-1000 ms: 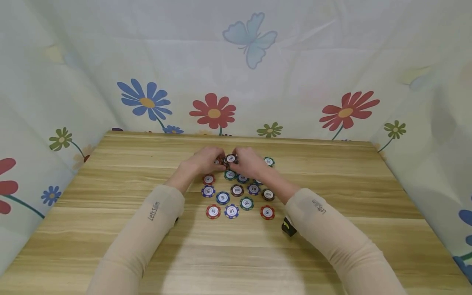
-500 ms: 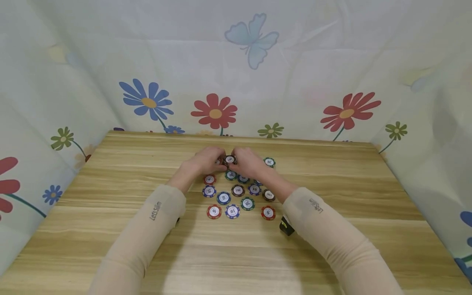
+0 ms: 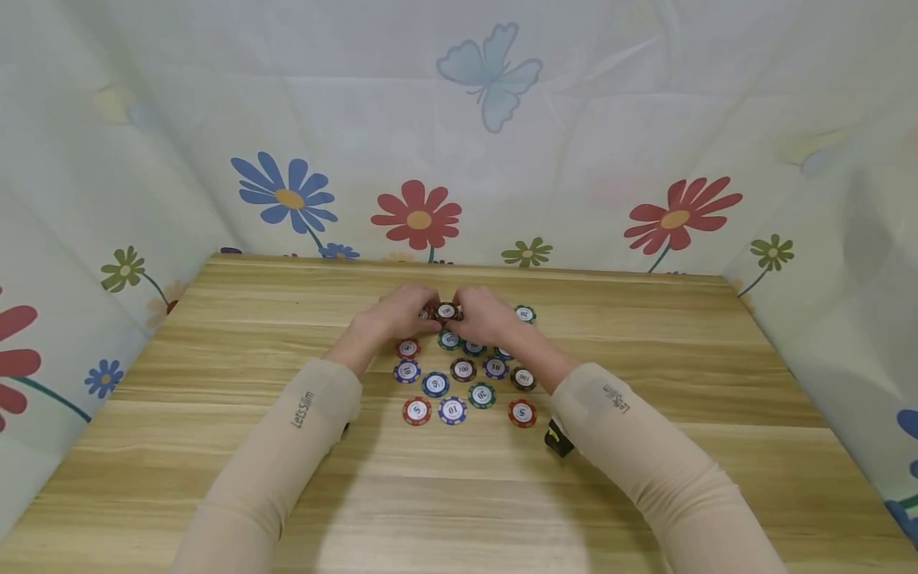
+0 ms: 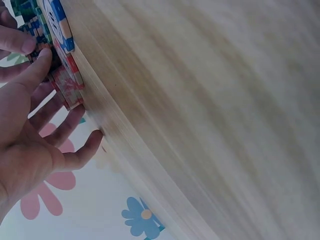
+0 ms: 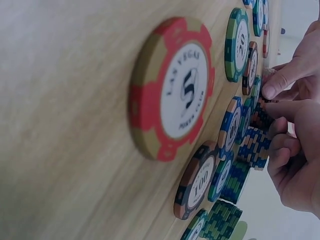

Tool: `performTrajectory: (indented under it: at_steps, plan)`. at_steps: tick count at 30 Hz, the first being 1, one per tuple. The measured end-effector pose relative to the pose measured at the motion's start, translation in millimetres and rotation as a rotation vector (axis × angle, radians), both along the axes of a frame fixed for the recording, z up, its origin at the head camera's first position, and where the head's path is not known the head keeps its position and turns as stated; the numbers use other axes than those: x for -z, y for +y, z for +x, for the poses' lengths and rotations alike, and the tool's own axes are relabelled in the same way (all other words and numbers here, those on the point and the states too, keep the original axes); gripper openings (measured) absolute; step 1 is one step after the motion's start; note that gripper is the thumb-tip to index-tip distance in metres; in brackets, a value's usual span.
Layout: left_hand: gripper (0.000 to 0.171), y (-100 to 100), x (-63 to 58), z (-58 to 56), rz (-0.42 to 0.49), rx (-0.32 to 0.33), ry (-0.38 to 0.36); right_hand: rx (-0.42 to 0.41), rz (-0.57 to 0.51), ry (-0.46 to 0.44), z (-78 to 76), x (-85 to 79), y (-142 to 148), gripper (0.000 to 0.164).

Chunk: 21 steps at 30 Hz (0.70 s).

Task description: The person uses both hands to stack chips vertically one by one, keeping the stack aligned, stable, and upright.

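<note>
My left hand (image 3: 402,311) and right hand (image 3: 486,315) meet at the far part of the table. Between their thumbs and fingertips they hold a short stack of black 100 poker chips (image 3: 446,312) from both sides. Beside the left fingers stands a stack of red poker chips (image 4: 66,86), partly covered by that hand in the head view. In the right wrist view a stack of blue chips (image 5: 255,147) rises close to the right hand's curled fingers, with green stacks (image 5: 222,219) further along. The right hand hides most of these stacks from the head camera.
Loose chips lie flat nearer the body, among them a red 5 (image 3: 522,413), a blue 10 (image 3: 453,410), a green 20 (image 3: 482,395) and a black 100 (image 3: 463,370). The wooden table (image 3: 287,478) meets a flowered cloth (image 3: 574,159) behind.
Both hands stay around the black chip stack. Its top chip, earlier higher and slightly to the right, now sits lower and more level between the fingertips.
</note>
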<state>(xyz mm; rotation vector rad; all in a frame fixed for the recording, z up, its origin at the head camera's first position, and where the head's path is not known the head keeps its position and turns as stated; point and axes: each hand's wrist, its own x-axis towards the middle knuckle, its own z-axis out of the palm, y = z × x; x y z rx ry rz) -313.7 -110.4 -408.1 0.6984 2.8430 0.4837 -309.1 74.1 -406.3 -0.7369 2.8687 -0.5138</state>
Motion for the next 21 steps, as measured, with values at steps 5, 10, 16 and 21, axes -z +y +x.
performTrajectory:
  at_steps: [5, 10, 16, 21]
  plan:
    - [0.032, 1, -1.9, 2.1, -0.002, -0.002, 0.0, 0.004, -0.001, -0.002, -0.1, -0.1, 0, 0.04]
    - [0.031, 1, -1.3, 1.6, 0.002, -0.003, 0.001, 0.008, -0.003, 0.001, -1.4, 1.1, 1, 0.042]
    - [0.03, 1, 0.0, -0.4, -0.002, 0.004, 0.01, 0.027, -0.034, 0.012, -0.3, -1.4, 5, 0.051]
    - [0.034, 0, -1.4, 0.7, 0.008, 0.002, 0.001, 0.027, -0.08, -0.005, 3.9, -8.9, 15, 0.042]
